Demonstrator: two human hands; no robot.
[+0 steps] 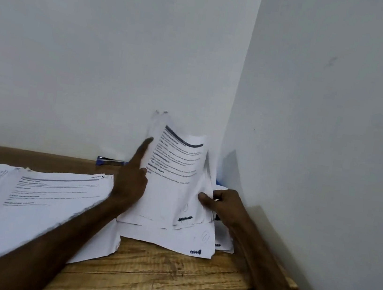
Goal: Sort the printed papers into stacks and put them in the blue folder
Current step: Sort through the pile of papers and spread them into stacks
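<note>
A bundle of printed papers [175, 179] stands curled up against the wall corner at the back right of the wooden table [167, 271]. My left hand [132, 180] holds its left edge, thumb on the front and forefinger stretched up along the edge. My right hand [223, 207] pinches the bundle's lower right side. More loose sheets [172, 238] lie flat under the bundle. A spread of printed papers [38, 197] covers the table's left half. A sliver of blue [219, 182] shows behind the bundle; I cannot tell whether it is the folder.
A blue stapler [110, 161] lies at the back of the table by the wall. White walls meet in a corner close behind the papers. The table's front edge and right corner are bare wood.
</note>
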